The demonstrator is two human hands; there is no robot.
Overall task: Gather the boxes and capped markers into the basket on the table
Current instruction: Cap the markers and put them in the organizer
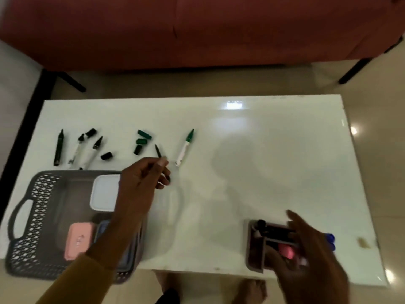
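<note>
Basket (41,216) on glossy white table (263,161), red sofa (197,29) beyond

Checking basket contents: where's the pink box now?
Head view, left side: the pink box lies inside the grey basket, nearer the person than the white box there.
</note>
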